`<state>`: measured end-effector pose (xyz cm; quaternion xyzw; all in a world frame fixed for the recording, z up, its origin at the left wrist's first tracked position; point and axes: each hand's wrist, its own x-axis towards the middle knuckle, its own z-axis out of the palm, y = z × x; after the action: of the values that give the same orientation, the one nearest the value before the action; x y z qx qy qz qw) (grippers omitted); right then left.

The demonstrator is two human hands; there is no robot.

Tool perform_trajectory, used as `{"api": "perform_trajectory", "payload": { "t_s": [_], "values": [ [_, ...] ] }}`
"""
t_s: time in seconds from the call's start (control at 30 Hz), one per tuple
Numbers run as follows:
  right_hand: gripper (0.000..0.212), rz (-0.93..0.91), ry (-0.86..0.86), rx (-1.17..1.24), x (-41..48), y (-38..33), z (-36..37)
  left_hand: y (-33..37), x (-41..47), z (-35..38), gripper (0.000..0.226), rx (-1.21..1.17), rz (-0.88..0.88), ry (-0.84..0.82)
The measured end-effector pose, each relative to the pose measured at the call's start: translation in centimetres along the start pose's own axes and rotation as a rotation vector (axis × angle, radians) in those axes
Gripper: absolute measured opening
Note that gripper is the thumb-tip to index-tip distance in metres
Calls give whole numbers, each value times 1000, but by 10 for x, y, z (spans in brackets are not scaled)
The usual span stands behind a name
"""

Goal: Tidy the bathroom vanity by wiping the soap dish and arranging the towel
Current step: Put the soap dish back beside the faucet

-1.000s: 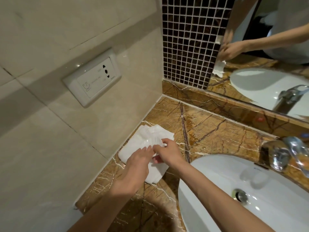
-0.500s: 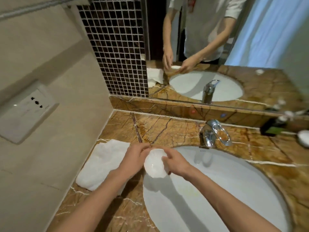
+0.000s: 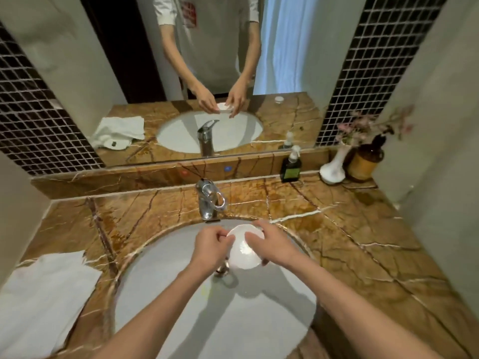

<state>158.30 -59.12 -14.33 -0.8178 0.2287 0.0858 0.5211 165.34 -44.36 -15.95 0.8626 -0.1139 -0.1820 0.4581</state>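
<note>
A small round white soap dish (image 3: pixel 243 251) is held above the middle of the white sink basin (image 3: pixel 207 320), just in front of the tap. My left hand (image 3: pixel 211 248) pinches its left rim with closed fingers. My right hand (image 3: pixel 274 244) grips its right side, fingers curled over the top and bottom edges. A white towel (image 3: pixel 44 299) lies flat on the brown marble counter (image 3: pixel 350 242) at the left, apart from both hands.
A chrome tap (image 3: pixel 208 200) stands behind the basin. At the back right are a dark soap pump bottle (image 3: pixel 291 165), a white vase with pink flowers (image 3: pixel 334 167) and a brown bottle (image 3: pixel 366 160). A mirror (image 3: pixel 207 73) and walls enclose the vanity.
Both hands left the towel at the left corner and carried the white soap dish rightward over the basin. The view swung from the left wall to face the mirror.
</note>
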Motion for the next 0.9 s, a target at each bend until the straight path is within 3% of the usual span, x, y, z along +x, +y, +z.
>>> {"api": "perform_trajectory", "payload": {
  "t_s": [0.1,0.27,0.37,0.5,0.63,0.9],
  "values": [
    [47,108,69,120,1,30,-42,21,2,52,26,-160,-125,56],
    [10,151,76,184,4,71,-95,56,10,127,17,-451,-396,190],
    [12,180,67,205,13,87,-115,74,15,158,22,-552,-469,263],
    [20,169,84,149,28,100,-135,89,21,185,7,-648,-547,304],
    [26,166,109,76,47,107,-142,89,30,190,6,-665,-595,241],
    [29,89,108,-113,86,94,-129,73,68,170,17,-469,-579,200]
  ]
}}
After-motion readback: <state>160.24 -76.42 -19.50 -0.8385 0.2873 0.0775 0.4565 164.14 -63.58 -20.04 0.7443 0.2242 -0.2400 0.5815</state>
